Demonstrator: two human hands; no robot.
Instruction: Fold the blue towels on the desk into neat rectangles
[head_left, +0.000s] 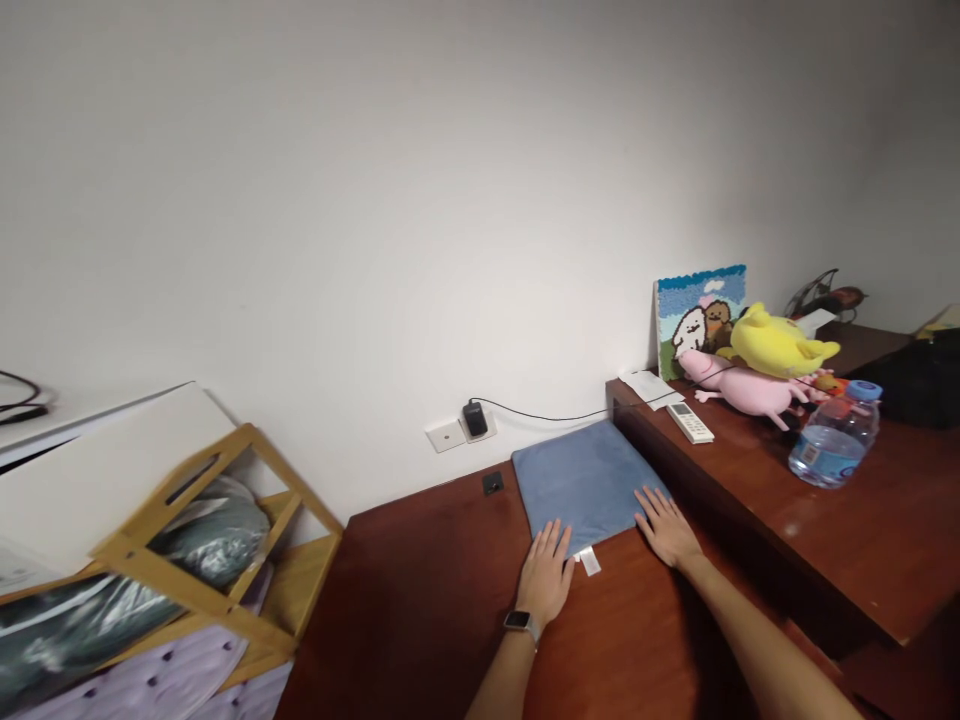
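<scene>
A flat blue cushion (581,480) lies on the dark red-brown wooden surface (420,600) against the white wall. My left hand (545,577), with a watch on the wrist, lies flat with its fingers stretched out on the cushion's near left corner. Resting flat on the near right corner is my right hand (666,528), fingers spread. Neither hand holds anything. A small white tag (589,561) sticks out from the cushion's near edge between the two hands.
A raised wooden ledge (862,530) on the right carries a water bottle (834,437), a white remote (690,421), papers, pink and yellow plush toys (757,365) and a picture. A charger (475,418) sits in the wall socket. A wooden rack (195,560) with bundled bedding stands at the left.
</scene>
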